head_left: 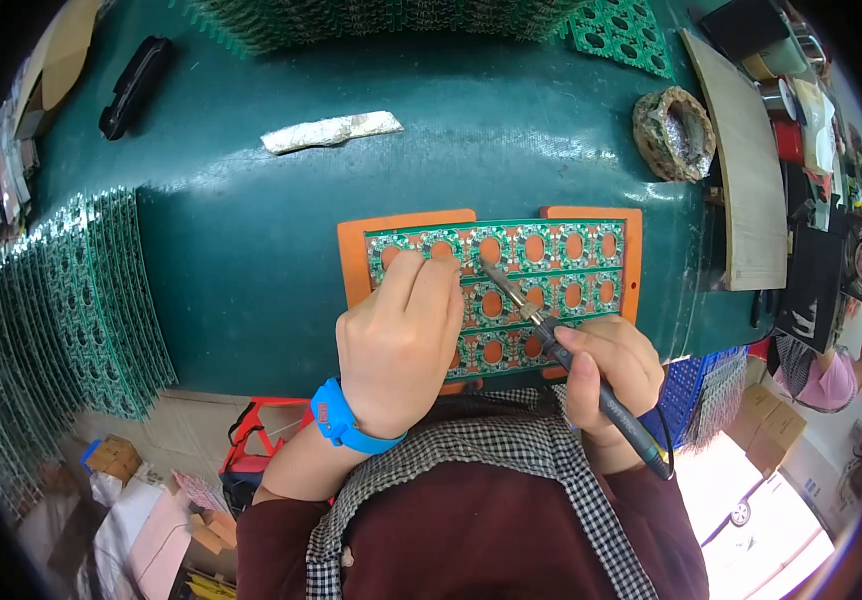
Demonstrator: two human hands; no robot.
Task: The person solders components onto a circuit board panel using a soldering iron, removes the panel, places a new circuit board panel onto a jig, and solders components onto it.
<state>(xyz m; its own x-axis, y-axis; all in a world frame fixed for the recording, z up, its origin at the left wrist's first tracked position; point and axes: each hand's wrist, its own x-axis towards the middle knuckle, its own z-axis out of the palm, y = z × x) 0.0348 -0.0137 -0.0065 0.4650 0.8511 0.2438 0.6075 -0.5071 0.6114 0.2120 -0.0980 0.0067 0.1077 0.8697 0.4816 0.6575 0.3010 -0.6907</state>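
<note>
Both hands [401, 335] low, seemingly curled.

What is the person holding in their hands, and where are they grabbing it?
The right hand grips a soldering iron by its dark handle, like a pen. The left hand presses its fingers on the green circuit board panel; whether it pinches anything cannot be told.

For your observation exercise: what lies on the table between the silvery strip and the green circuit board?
Nothing: in the head view, only bare green table separates the silvery strip from the circuit board.

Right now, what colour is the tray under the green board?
Orange. The tray sits under the green circuit board on the table, clearest in the head view.
</note>
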